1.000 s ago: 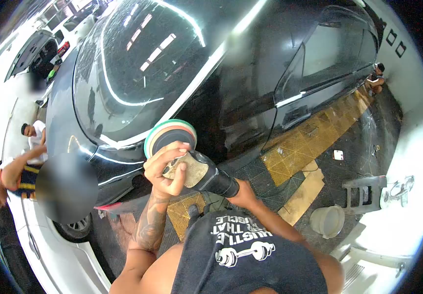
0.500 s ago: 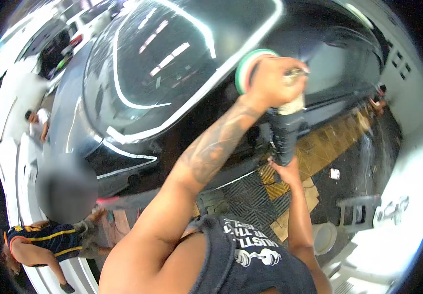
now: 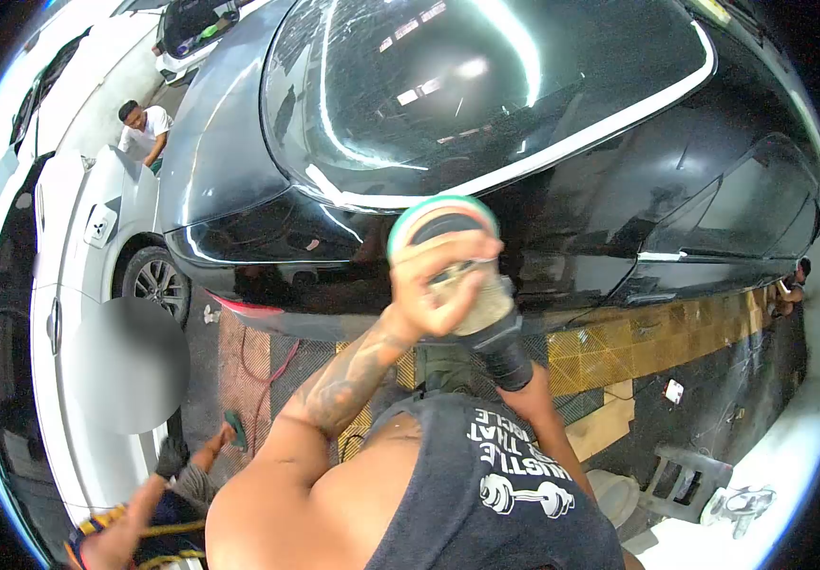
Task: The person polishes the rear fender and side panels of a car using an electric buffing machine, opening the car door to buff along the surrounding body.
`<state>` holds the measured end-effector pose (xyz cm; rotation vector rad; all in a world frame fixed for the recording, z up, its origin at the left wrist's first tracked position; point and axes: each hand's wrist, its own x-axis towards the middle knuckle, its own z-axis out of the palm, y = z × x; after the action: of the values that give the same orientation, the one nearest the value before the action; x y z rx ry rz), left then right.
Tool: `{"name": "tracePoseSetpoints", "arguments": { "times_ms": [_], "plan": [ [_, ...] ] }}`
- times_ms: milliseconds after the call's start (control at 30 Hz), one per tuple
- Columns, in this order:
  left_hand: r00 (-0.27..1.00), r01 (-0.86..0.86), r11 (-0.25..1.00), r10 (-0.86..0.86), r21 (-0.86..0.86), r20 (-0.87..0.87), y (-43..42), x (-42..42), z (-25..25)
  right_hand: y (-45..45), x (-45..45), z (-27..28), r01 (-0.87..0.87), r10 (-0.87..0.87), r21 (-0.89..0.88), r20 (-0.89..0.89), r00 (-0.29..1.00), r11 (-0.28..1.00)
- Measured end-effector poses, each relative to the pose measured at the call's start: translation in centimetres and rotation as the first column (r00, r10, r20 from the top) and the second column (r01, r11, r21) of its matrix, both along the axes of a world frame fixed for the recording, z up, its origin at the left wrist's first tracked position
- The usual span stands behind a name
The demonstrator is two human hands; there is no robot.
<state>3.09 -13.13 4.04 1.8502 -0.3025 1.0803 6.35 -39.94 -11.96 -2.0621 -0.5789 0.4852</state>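
Note:
A polishing machine (image 3: 488, 313) with a round green and orange pad (image 3: 443, 220) is held in front of my body, beside the black car (image 3: 562, 209). My left hand (image 3: 443, 285) wraps round the machine's head, just behind the pad. On the dark rear handle, my right hand (image 3: 527, 391) is closed. White tape (image 3: 543, 173) borders the car's glass. Whether the pad touches the bodywork I cannot tell.
White car (image 3: 96, 256) at left; a person in white (image 3: 147, 131) beyond it. Another person's gloved hand (image 3: 172, 458) is at lower left. Bucket (image 3: 614, 494), grey stool (image 3: 681, 484) and cardboard (image 3: 602, 427) stand or lie at right. A red hose (image 3: 260, 404) crosses the floor.
The machine and both hands have come back down and left from the car's upper side, closer to my body. The view has shifted, and the person at lower left has moved lower.

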Motion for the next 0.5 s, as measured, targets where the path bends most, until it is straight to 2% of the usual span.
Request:
{"name": "tracePoseSetpoints", "arguments": {
  "times_ms": [67, 100, 167, 200, 233, 267, 367, 467, 500],
  "plan": [
    [0.991, -0.122, 0.992, 0.12, -0.031, -0.064, 1.9, -3.4, -1.6, 0.9, -0.5, -0.7, -0.115, 0.116, -0.026, 0.006, 0.993, 0.993],
    [0.984, -0.164, 0.984, 0.157, -0.07, -0.088, 2.7, -5.0, -2.4, 1.3, -0.8, -2.0, -0.088, 0.088, -0.03, -0.005, 0.996, 0.996],
    [0.975, -0.215, 0.957, 0.2, -0.196, -0.093, 3.4, -7.5, -3.9, 2.4, -1.3, -3.5, -0.22, 0.226, -0.111, 0.046, 0.973, 0.969],
    [0.971, -0.237, 0.938, 0.221, -0.251, -0.091, 3.5, -8.4, -4.4, 2.8, -1.2, -2.4, -0.187, 0.193, -0.119, 0.039, 0.98, 0.975],
    [0.965, -0.26, 0.922, 0.249, -0.288, -0.078, 3.4, -8.7, -4.6, 3.3, -1.0, -0.7, -0.238, 0.242, -0.123, 0.022, 0.97, 0.964],
    [0.964, -0.266, 0.933, 0.253, -0.241, -0.085, 3.1, -8.7, -4.6, 3.4, -1.1, 0.3, -0.288, 0.291, -0.124, 0.005, 0.957, 0.95],
    [0.984, -0.18, 0.964, 0.175, -0.195, -0.043, 1.5, -6.7, -4.9, 1.4, -0.9, -1.2, -0.236, 0.232, -0.108, -0.044, 0.972, 0.966],
    [0.993, -0.085, 0.993, 0.078, -0.083, -0.084, -1.6, -2.8, -4.3, -1.5, -0.5, -3.5, -0.114, 0.114, -0.063, -0.005, 0.993, 0.991],
    [0.992, -0.031, 1.0, 0.031, 0.001, -0.12, -2.4, -1.2, -3.9, -2.4, -0.2, -4.3, -0.092, 0.093, -0.062, 0.004, 0.996, 0.994]
  ]
}}
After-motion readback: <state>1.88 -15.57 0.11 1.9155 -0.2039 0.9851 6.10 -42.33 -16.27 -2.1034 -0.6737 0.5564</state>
